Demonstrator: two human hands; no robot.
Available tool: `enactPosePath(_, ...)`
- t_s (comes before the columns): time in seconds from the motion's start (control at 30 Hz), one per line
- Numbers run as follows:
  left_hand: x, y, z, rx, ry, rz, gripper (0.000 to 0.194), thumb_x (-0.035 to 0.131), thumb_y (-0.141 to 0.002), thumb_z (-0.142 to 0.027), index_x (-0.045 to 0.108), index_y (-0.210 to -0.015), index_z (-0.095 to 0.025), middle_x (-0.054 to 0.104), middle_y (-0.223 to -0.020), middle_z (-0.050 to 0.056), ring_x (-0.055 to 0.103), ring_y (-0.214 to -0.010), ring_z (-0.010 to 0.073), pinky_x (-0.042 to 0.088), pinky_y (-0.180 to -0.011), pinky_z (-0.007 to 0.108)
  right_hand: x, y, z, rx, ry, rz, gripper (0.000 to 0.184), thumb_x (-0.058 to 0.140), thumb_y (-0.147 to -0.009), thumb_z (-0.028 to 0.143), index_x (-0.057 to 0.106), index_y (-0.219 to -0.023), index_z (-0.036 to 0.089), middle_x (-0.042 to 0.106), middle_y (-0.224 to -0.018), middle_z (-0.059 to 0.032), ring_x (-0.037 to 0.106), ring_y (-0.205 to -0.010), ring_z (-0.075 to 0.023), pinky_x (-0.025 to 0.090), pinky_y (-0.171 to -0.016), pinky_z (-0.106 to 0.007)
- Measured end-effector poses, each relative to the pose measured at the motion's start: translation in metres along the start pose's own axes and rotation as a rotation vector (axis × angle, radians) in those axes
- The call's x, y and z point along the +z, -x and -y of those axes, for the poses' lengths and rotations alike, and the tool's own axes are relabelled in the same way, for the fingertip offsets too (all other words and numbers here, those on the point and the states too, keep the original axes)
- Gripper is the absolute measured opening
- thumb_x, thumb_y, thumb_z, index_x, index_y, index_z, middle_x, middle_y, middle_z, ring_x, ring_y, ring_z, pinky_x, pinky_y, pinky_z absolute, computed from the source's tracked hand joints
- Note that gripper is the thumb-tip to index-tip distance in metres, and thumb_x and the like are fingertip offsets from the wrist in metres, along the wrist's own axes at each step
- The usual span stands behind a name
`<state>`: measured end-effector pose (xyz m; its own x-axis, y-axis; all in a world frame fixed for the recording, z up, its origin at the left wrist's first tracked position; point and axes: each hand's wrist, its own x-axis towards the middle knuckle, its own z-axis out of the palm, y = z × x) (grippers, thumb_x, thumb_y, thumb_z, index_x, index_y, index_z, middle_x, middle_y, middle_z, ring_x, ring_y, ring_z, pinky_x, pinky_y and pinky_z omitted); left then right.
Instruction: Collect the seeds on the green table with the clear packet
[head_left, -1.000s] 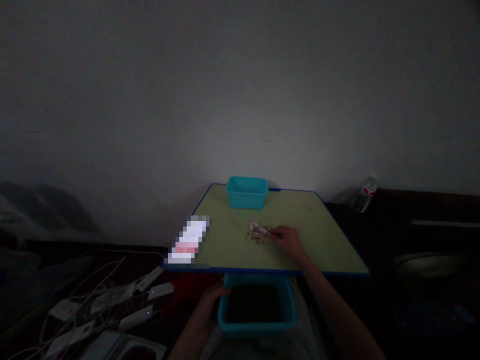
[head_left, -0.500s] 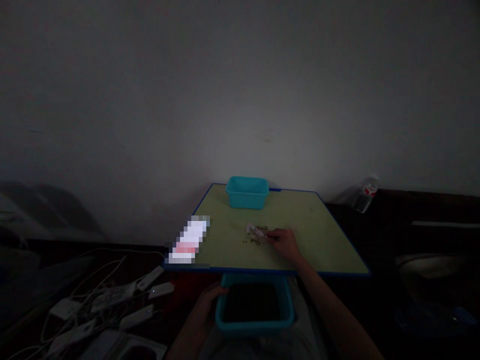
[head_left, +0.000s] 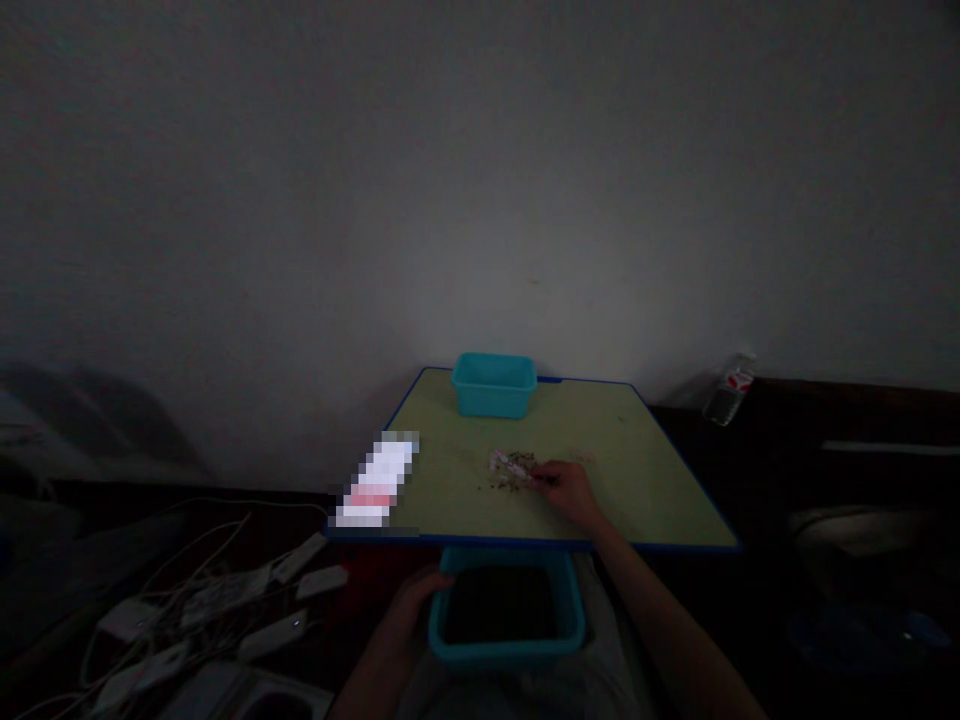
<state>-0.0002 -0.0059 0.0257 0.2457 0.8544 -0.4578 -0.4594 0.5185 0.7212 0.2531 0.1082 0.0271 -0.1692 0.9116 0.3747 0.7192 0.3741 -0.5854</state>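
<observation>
My right hand (head_left: 568,490) is closed over the table, its fingers on the near end of a small pale, pinkish-white thing (head_left: 511,465); it is too dim to tell what kind. Dark small bits (head_left: 504,487) lie scattered around and under that thing on the yellow-green tabletop (head_left: 637,500). With its fingers wrapped over the left rim, my left hand (head_left: 420,597) holds a blue plastic tub (head_left: 506,652) below the table's front edge, at my lap. Dark contents, hard to make out, show inside this tub.
A second blue tub (head_left: 493,400) stands at the table's back edge by the wall. On the left edge lies a bright, blurred-out phone-like screen (head_left: 375,485). Chargers and cables (head_left: 232,595) clutter the lower left. A plastic bottle (head_left: 729,390) leans at the right.
The pale thing has turned and shifted slightly among the dark bits, and some bits have spread a little leftward. My right hand has moved very little; my left hand stays on the tub.
</observation>
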Motion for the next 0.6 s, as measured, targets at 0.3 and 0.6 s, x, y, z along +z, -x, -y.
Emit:
enactPosePath(0.3, -0.006, -0.004, 0.005, -0.009, 0.036, 0.089, 0.013, 0.057, -0.068, -0.019, 0.066, -0.079, -0.018, 0.072, -0.071, 0.002, 0.066, -0.070, 0.0219, 0.046, -0.067, 0.031, -0.007, 0.009, 0.003, -0.016, -0.038, -0.017, 0.019, 0.057, -0.073, 0.028, 0.069, -0.087, 0.023, 0.068, -0.078, -0.0025, 0.060, -0.067, -0.0147, 0.043, -0.061, -0.024)
enactPosePath(0.6, -0.014, -0.010, 0.009, -0.022, 0.075, 0.111, 0.017, 0.056, -0.070, -0.018, 0.066, -0.084, -0.018, 0.073, -0.076, 0.003, 0.066, -0.074, 0.0214, 0.046, -0.070, 0.031, -0.015, 0.036, 0.007, 0.015, -0.072, -0.022, 0.018, 0.056, -0.073, 0.026, 0.070, -0.084, 0.022, 0.067, -0.076, -0.0029, 0.060, -0.067, -0.0152, 0.045, -0.063, -0.025)
